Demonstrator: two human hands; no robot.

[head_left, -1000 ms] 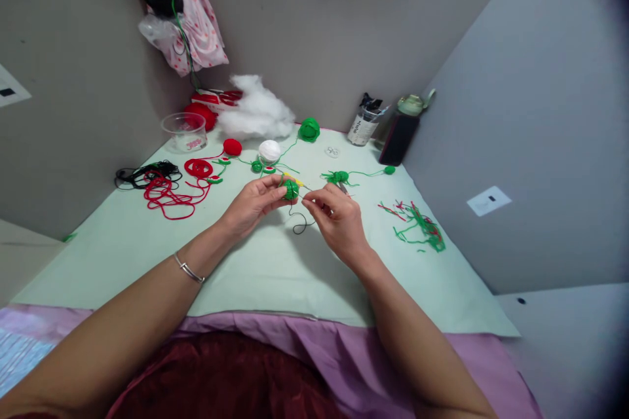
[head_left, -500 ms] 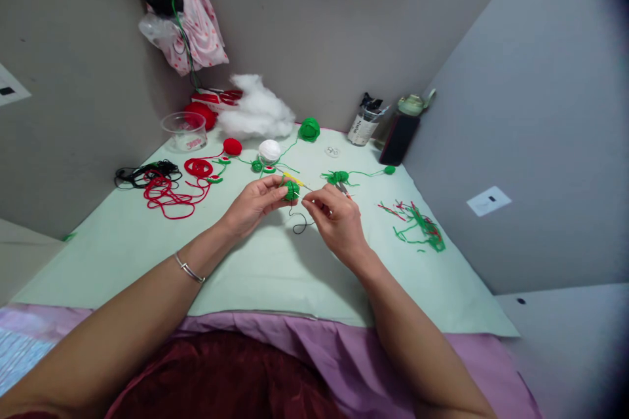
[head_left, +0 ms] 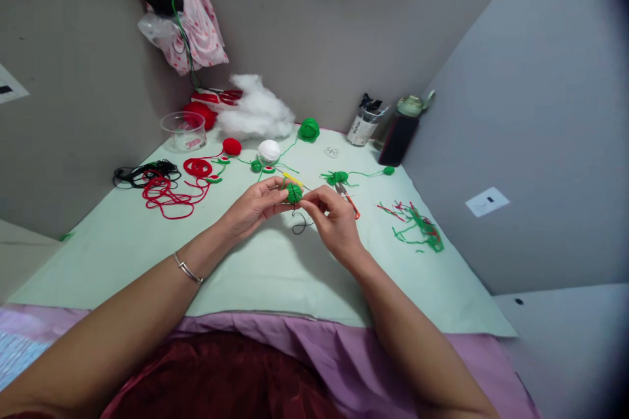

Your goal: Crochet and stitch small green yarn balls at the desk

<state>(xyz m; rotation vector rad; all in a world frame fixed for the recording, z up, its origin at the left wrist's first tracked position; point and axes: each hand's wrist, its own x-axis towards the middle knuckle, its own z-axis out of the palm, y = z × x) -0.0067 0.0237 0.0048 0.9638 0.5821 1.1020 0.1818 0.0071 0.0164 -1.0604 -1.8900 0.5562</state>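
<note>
- Two hands meet above the counter (head_left: 275,268): the left hand (head_left: 250,206) has its fingers pinched around one small green crocheted ball (head_left: 293,193); the right hand (head_left: 334,219) has its fingers closed at the ball's side, a black thread (head_left: 298,226) dangling below.
- One white yarn ball (head_left: 269,150), one green yarn ball (head_left: 309,129), one tangle of red yarn (head_left: 167,196), one heap of white stuffing (head_left: 255,111).
- The pale green counter stands in a grey-walled corner.

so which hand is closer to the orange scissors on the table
Right. The right hand lies just beside the orange scissors, nearly touching them; the left hand is farther off, beyond the green ball.

Green crochet piece (head_left: 293,193) between both hands
</note>
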